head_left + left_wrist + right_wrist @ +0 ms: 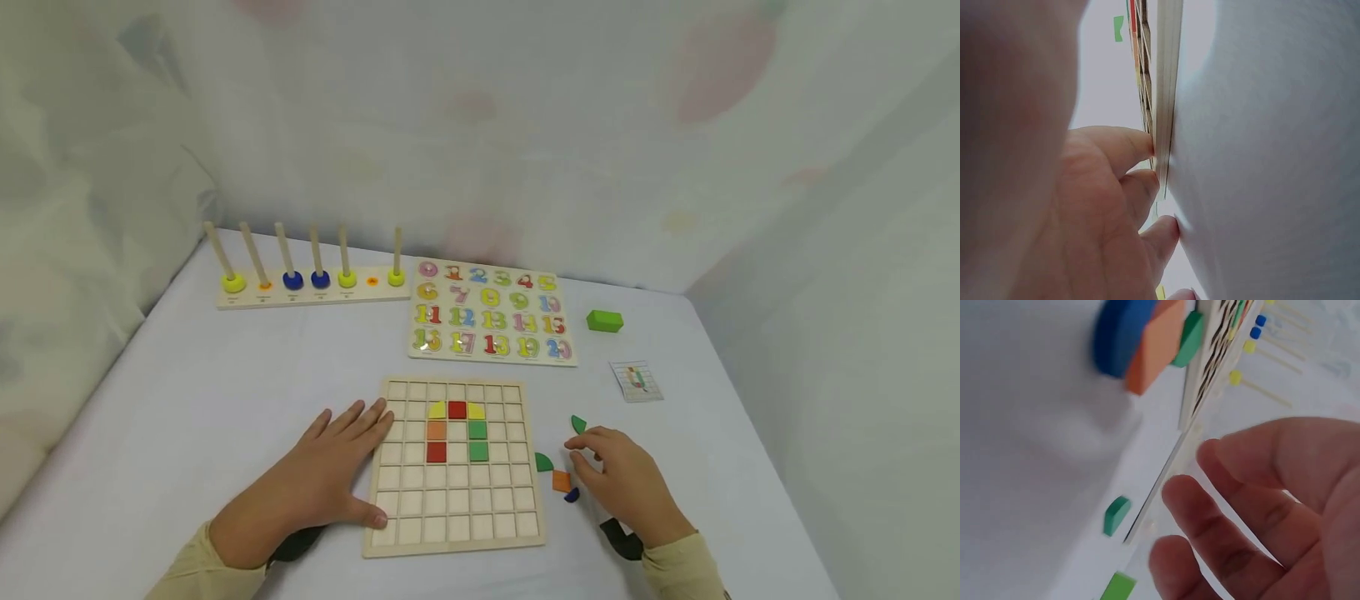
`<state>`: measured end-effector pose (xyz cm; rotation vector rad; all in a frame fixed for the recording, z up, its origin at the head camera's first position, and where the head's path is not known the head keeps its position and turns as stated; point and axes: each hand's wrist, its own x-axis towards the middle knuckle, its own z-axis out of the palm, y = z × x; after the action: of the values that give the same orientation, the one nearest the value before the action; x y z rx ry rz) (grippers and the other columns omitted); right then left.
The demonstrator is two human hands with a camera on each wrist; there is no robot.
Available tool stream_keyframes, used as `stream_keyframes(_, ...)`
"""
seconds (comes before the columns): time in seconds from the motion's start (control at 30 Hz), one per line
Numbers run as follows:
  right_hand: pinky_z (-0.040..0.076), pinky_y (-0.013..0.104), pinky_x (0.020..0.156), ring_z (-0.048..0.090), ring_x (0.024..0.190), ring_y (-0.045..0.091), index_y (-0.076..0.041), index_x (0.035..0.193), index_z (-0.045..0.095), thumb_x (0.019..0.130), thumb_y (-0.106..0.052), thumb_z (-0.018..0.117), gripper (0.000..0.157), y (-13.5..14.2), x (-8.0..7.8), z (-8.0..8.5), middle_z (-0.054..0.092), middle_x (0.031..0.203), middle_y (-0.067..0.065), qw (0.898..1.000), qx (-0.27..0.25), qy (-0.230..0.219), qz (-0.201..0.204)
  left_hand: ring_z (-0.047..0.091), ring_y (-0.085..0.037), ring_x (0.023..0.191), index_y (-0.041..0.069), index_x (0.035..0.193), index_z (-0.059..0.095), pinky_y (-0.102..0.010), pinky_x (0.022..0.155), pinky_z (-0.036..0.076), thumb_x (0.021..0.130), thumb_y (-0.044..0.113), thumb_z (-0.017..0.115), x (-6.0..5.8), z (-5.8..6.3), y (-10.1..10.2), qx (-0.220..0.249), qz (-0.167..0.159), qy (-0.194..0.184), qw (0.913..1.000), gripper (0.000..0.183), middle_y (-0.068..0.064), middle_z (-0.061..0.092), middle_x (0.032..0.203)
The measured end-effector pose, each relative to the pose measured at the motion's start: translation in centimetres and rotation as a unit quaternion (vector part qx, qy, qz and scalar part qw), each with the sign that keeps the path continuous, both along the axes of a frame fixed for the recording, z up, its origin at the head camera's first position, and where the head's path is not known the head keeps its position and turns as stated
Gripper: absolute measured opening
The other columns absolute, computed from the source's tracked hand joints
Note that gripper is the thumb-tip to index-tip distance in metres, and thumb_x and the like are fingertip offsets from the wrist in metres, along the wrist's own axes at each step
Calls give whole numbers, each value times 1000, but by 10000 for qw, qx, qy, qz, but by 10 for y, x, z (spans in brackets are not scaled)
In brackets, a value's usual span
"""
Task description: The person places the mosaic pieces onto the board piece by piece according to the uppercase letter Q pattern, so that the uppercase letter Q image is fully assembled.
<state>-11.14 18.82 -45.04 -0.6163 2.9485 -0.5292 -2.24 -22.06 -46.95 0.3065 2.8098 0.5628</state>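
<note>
A wooden grid board (435, 529) lies on the white table with red, orange, yellow and green pieces forming an arch in its upper cells. My left hand (322, 471) is spread along the board's left edge; its fingertips and thumb touch the frame. To the right of the board, my right hand (626, 483) hovers with loosely bent fingers and nothing visible between them. Close to it lie a green quarter-round piece (578, 424), another green quarter-round piece (543, 462), an orange square (561, 481) and a small blue rounded piece (1119, 337).
Behind the board lies a number puzzle (491, 310) filled with coloured numerals. A peg counting stand (315, 297) with yellow and blue beads is at the back left. A green block (604, 321) and a printed pattern card (636, 382) lie to the right.
</note>
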Motion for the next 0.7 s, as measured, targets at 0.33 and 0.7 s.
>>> stream_keyframes(0.33, 60, 40, 87, 69, 102, 14, -22, 106, 82, 89, -11, 84, 20, 12, 4, -8, 71, 110, -11, 9995, 137, -43, 278, 19, -45, 159, 7, 168, 34, -73, 122, 10, 59, 89, 80, -5, -2, 3, 40, -119, -4, 9999, 144, -15, 24, 175)
stream_keyframes(0.7, 59, 34, 80, 66, 93, 8, -19, 108, 82, 88, -11, 82, 22, 5, 7, -17, 73, 107, -13, 9952, -108, 320, 920, 18, -49, 158, 6, 167, 34, -77, 120, 10, 55, 92, 77, -7, -13, -2, 34, -85, 3, 10000, 148, -18, 24, 174)
